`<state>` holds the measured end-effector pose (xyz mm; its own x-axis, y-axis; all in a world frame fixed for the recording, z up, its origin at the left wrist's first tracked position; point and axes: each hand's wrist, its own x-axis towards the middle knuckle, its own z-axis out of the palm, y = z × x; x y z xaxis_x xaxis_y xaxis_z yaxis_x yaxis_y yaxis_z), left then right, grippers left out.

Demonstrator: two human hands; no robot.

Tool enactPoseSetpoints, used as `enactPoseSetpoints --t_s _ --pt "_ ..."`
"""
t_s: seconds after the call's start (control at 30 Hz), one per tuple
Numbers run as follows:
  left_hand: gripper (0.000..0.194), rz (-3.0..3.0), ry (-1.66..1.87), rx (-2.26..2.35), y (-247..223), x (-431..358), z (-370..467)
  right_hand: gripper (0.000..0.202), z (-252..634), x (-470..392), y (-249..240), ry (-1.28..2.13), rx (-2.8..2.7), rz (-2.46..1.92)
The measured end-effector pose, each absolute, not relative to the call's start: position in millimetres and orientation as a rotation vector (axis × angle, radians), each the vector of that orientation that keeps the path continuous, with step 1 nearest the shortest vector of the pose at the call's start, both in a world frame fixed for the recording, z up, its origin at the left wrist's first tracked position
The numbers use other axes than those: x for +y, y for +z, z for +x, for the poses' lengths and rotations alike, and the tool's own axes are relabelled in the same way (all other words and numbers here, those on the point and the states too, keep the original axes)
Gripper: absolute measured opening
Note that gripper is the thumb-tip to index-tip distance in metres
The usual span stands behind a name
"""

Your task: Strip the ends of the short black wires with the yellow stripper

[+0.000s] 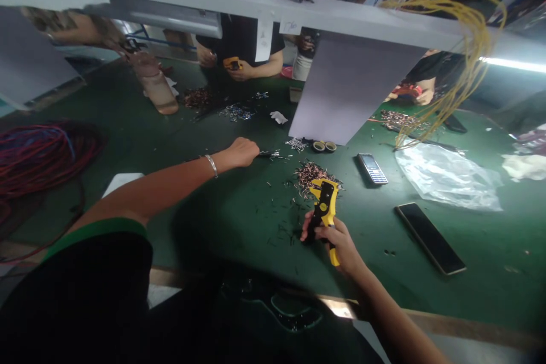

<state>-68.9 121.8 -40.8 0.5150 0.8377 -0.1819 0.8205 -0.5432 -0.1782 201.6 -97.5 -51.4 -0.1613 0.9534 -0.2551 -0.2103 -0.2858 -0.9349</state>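
While my right hand [343, 242] is gripping the yellow pliers [327, 213], the tool's head is pointing away from me. I am holding it by the handles, I suppose, because in this way my palm and fingers are having the best hold for pressing. From my view, the head is covering the near edge of a heap of copper-coloured pieces [313, 172] on the green table [230, 216].

My left hand [242, 152] is forming a closed fist at the end of my stretched arm. Some dark wires [268, 154] with bright ends are showing just beside it, but I cannot tell whether the fingers are really gripping them.

Beyond the copper heap, silver bits [297, 144] are lying in their own small pile, near two rolls of tape [324, 147]. Perhaps the piles are standing apart so that they are not mixing. To the right, a keypad phone [372, 169] and a bigger dark phone [430, 238] are lying apart from the heap, probably for leaving the middle free for my hands.
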Motion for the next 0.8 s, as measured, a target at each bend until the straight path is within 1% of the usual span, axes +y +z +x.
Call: enactPoseSetpoints --t_s 0.1,0.27,0.47,0.8 --pt "0.031 -2.67 0.386 -1.495 -39 126 -69 0.025 203 -96 -55 1.624 -0.943 -1.127" --pt "0.027 -2.683 0.49 -1.562 -37 136 -62 0.025 206 -95 -64 1.663 -0.875 -1.058" --pt "0.037 -2.664 0.51 -1.637 -32 135 -58 0.025 208 -96 -70 1.658 -0.866 -1.02" --pt "0.031 -2.688 0.419 -1.663 -37 133 -59 0.025 204 -95 -65 1.665 -0.819 -0.988"
